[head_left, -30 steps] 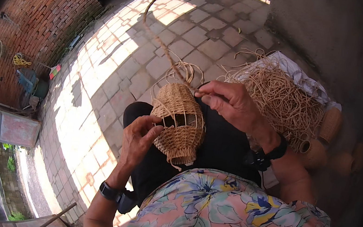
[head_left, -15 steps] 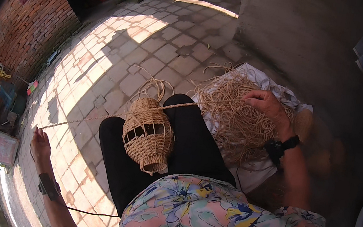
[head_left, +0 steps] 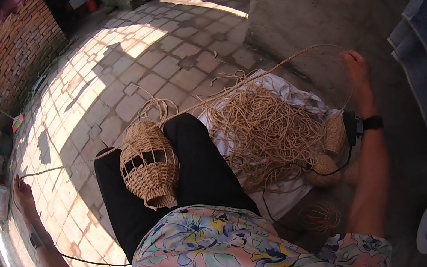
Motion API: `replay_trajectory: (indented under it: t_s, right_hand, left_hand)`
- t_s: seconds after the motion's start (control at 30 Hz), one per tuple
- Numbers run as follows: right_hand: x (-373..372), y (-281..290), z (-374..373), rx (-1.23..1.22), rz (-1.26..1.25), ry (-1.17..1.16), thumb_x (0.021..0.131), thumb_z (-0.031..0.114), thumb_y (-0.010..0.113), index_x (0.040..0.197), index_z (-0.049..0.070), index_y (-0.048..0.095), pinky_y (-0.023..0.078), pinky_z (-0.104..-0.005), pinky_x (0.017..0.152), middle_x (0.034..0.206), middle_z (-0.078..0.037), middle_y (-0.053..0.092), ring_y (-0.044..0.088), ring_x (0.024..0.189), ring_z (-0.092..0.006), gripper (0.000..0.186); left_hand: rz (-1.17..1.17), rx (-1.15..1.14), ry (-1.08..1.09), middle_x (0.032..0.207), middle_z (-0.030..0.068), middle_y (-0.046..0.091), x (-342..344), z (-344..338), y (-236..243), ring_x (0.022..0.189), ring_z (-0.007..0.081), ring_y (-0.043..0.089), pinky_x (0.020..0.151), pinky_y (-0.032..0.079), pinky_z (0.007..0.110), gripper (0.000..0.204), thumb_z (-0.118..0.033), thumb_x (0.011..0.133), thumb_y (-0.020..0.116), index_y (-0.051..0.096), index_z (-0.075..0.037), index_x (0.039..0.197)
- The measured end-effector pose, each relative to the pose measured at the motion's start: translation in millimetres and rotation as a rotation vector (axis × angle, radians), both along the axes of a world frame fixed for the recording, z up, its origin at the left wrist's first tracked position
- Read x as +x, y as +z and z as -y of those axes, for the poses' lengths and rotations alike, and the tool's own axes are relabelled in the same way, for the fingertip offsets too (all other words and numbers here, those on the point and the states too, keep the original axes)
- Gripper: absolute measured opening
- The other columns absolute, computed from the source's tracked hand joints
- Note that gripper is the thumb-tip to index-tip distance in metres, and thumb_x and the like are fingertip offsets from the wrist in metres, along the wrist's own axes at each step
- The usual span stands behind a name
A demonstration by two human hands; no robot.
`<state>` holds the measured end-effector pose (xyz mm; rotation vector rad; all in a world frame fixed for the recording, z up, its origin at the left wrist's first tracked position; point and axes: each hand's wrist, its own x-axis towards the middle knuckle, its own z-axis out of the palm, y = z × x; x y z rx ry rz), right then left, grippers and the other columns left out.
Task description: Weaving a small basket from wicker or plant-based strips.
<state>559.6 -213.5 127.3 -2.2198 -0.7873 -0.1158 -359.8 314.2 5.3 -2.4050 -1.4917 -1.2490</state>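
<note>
A woven straw-coloured basket (head_left: 148,179) rests across my black-trousered thighs. Its narrow mouth points towards me, and a gap of bare upright ribs shows around its middle. From it a thin twisted cord (head_left: 53,169) runs left to my left hand (head_left: 25,196), whose fingers are closed on it low at the left. Another length of cord (head_left: 291,58) rises from the basket in a long arc to my right hand (head_left: 356,66). That hand is raised at the far right with its fingers pinched on the cord, and a thin tail hangs below it.
A tangled heap of cord (head_left: 267,125) lies on a white sheet (head_left: 312,99) to my right. Beside it are several other baskets, one woven (head_left: 336,134) and one a bare frame (head_left: 322,216). A black cable (head_left: 265,196) crosses there. A grey wall (head_left: 307,20) stands beyond.
My right hand has swung up and outward from above the heap, lifting the cord into an arc. My left hand has shifted down and left. The whole view has turned to the right.
</note>
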Motion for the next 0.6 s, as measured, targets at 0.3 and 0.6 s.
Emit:
replay_trajectory:
  t_s: [0.3, 0.6]
  right_hand:
    - [-237, 0, -139, 0.44, 0.304, 0.775, 0.081, 0.015, 0.066, 0.105, 0.002, 0.062, 0.048, -0.0355, 0.085, 0.107, -0.015, 0.06, 0.06, 0.099, -0.0284, 0.027]
    - [-299, -107, -126, 0.272, -0.806, 0.998, 0.09, 0.014, 0.06, 0.099, 0.002, 0.065, 0.044, -0.0185, 0.068, 0.083, 0.003, 0.061, 0.051, 0.077, -0.002, 0.016]
  left_hand:
    - [0.886, -1.14, -1.037, 0.087, 0.0076, 0.061, 381, 219, 93, 0.074, 0.0111, 0.059, 0.069, 0.052, 0.025, 0.023, -0.018, 0.095, 0.052, 0.059, 0.0, 0.106]
    - [0.951, -1.259, -0.87, 0.082, 0.0038, 0.058, 379, 240, 39, 0.071, 0.0112, 0.056, 0.065, 0.047, 0.025, 0.017, -0.018, 0.093, 0.055, 0.058, -0.003, 0.101]
